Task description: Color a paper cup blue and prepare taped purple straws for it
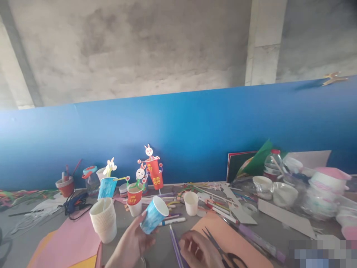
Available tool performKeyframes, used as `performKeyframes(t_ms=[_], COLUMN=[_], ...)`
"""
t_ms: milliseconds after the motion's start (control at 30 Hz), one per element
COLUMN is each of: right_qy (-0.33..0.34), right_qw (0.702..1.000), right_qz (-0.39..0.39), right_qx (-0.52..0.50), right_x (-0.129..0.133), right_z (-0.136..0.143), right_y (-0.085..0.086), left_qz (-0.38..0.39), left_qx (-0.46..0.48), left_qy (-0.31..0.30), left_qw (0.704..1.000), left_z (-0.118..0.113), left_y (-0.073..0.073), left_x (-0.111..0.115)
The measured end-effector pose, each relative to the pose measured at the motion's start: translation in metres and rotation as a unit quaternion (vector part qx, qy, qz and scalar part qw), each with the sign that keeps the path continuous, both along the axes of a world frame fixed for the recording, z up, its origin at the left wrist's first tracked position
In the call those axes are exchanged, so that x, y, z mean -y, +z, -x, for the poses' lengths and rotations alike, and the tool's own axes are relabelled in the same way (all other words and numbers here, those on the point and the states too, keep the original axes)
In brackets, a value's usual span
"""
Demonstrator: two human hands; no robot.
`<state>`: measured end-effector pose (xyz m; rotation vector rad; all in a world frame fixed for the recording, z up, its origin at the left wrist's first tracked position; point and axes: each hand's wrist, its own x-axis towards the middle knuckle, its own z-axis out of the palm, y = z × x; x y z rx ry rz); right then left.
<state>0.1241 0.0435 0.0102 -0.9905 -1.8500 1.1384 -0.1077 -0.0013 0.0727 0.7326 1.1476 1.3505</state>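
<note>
My left hand (136,240) grips a blue-painted paper cup (153,216), tilted with its white mouth up and to the right. My right hand (199,247) is low over the edge of an orange sheet (223,230), fingers loosely curled and apart, with nothing visible in them. Right beside it lie black-handled scissors (220,247), blades slightly spread. Purple pens (175,243) lie between the hands. A plain white paper cup (191,203) stands beyond my hands. Left of the held cup is a stack of white paper cups (103,223).
Cup figures with rabbit heads stand at the back: one blue (107,188), one red (135,195) and a taller red one (156,178). Pink paper (69,238) and a blue glue gun (76,203) lie left. Markers and strips litter the middle. A bottle (273,163) and wrapped cups crowd the right.
</note>
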Motion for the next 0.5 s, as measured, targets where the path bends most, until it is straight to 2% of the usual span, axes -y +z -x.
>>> performKeyframes(t_ms=[67, 133, 200, 300, 367, 500], right_qy=[0.008, 0.014, -0.006, -0.028, -0.033, -0.062], right_qw=[0.999, 0.996, 0.994, 0.991, 0.992, 0.996], right_qz=[-0.015, -0.03, -0.034, -0.019, -0.015, -0.071], right_qx=[-0.046, -0.078, -0.103, -0.133, -0.123, -0.002], right_x=[0.005, 0.009, 0.01, 0.008, 0.004, -0.006], right_z=[-0.004, -0.007, -0.006, -0.003, -0.006, -0.037], right_y=[0.008, 0.011, 0.009, 0.006, 0.012, 0.042], left_qz=[0.021, 0.023, -0.014, -0.098, -0.088, 0.004], left_qx=[0.033, 0.034, 0.037, 0.04, 0.043, 0.085], left_qy=[-0.025, -0.084, -0.144, -0.207, -0.219, -0.162], left_qw=[0.999, 0.996, 0.989, 0.973, 0.971, 0.983], left_z=[-0.019, -0.035, -0.045, -0.054, -0.056, -0.054], left_y=[-0.015, -0.029, -0.037, -0.039, -0.038, -0.037], left_x=[-0.001, -0.002, -0.002, -0.002, -0.002, 0.004])
